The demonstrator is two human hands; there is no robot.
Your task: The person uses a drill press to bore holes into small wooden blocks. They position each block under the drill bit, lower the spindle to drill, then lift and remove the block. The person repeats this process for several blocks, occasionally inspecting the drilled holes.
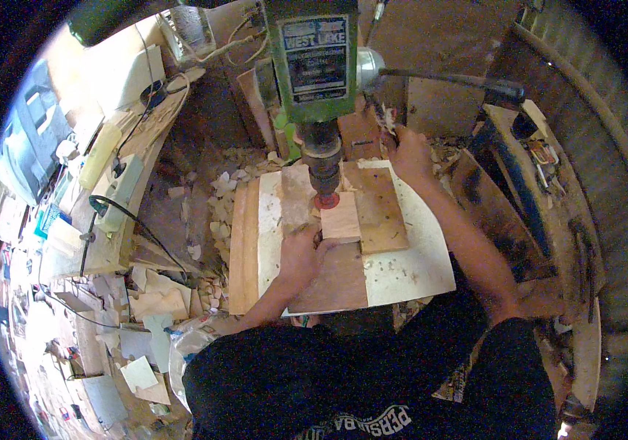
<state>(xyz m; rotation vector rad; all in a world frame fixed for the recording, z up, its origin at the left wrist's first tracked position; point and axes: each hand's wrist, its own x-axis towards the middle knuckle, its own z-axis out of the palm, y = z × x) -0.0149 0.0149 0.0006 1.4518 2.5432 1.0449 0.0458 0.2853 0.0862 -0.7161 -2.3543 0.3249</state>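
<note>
A green drill press (317, 106) stands in front of me, its chuck (323, 165) pointing down. Below the chuck, a round red cutter (326, 200) meets the far left part of a pale wooden block (342, 221). My left hand (301, 255) is closed at the block's near left corner, holding it against the boards beneath. Beyond the boards on the right, my right hand (410, 155) has its fingers curled beside the press. A small pale and dark thing shows at those fingertips, too unclear to name.
Flat boards (409, 282) lie under the block. The press's long lever (453, 81) reaches right. Wood chips (222, 198) pile up on the left, beside a bench with a power strip (122, 192) and cables. A wooden shelf (548, 183) holds clutter at right.
</note>
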